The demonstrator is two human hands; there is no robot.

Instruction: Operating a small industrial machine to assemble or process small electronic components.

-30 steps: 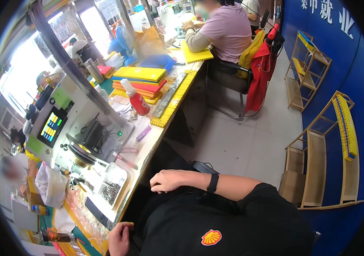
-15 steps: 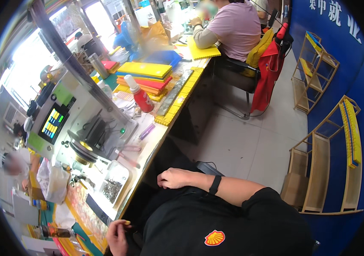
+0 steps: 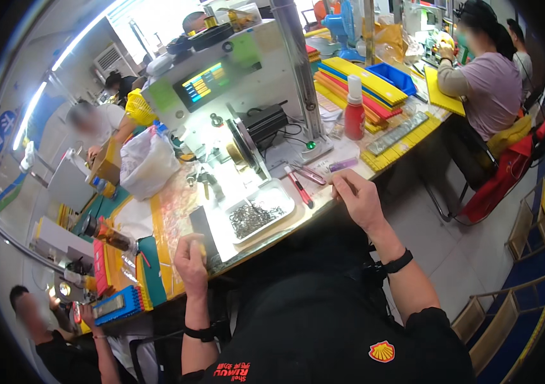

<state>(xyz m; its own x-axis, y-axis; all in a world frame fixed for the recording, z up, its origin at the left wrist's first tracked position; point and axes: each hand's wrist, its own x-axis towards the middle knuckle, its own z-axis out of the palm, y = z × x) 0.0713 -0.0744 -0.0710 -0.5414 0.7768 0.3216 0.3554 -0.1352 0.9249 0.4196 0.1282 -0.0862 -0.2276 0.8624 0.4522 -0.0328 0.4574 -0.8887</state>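
Okay, so your left hand is curled at the bench's front edge, thumb and fingers bent in close. There's a small yellowish bit at the fingertips, but I can't tell whether you've got it pinched or whether there's a gap. Your right hand is at the edge too, fingers curled with thumb and index tips near each other; can't tell if they meet or have anything between them.

Nearest to the right fingertips you've got a red-handled tool, a pinkish tool and a purple stick, all lying on the bench. Between your hands sits a white tray with a pile of small dark pieces, and a dark flat slab lies between it and your left hand.

Behind the tray is the machine with its lit screen, and a white bag off to its left. Over on your right: a red bottle standing upright, a yellow strip along the edge, stacked coloured boards, then a co-worker in a pinkish top, seated farther down.
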